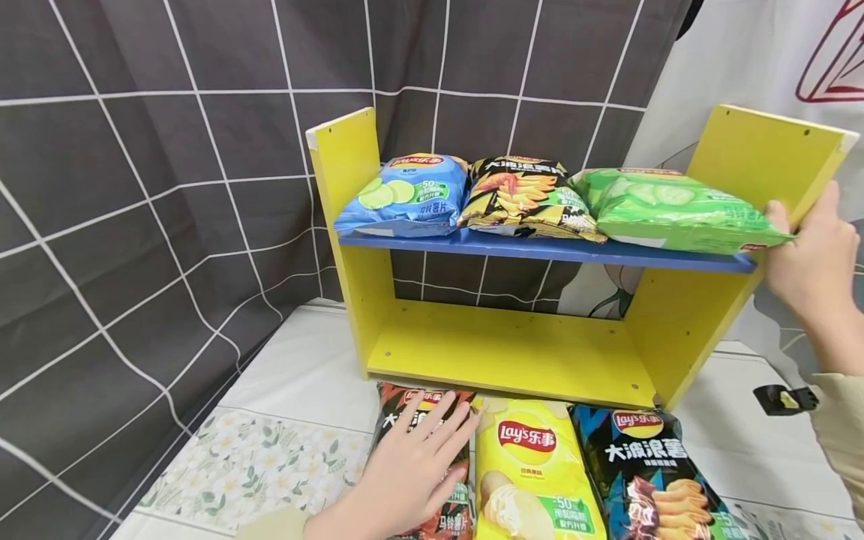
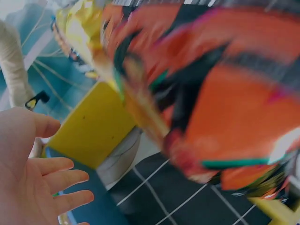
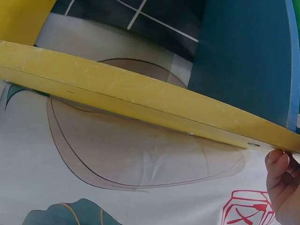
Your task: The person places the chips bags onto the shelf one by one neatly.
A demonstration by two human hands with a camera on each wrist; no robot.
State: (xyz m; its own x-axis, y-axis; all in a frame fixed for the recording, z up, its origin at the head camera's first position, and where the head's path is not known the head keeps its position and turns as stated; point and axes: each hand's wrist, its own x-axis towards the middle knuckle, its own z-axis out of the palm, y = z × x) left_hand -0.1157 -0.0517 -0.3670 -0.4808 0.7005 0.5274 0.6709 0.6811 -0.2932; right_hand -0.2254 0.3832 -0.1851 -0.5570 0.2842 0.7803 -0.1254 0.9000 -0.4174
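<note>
A yellow shelf rack point(image 1: 499, 345) with a blue middle board point(image 1: 540, 249) stands upright. My right hand point(image 1: 813, 259) grips the rack's right side panel, with the thumb on the front side; the right wrist view catches its fingertips point(image 3: 277, 159) at the panel's edge. My left hand point(image 1: 415, 472) lies over a red-and-black bag of Lay's chips point(image 1: 394, 401), fingers straight and spread. In the left wrist view, that bag point(image 2: 197, 84) looms large and blurred beside the open palm. Whether the palm touches it, I cannot tell.
On the blue board sit a blue lime chip bag point(image 1: 412, 191), a black-and-gold one point(image 1: 526, 199) and a green cucumber one point(image 1: 675, 206). Before the rack lie yellow point(image 1: 533, 465) and dark blue chip bags point(image 1: 648, 472). Dark gridded cloth point(image 1: 169, 150) hangs behind.
</note>
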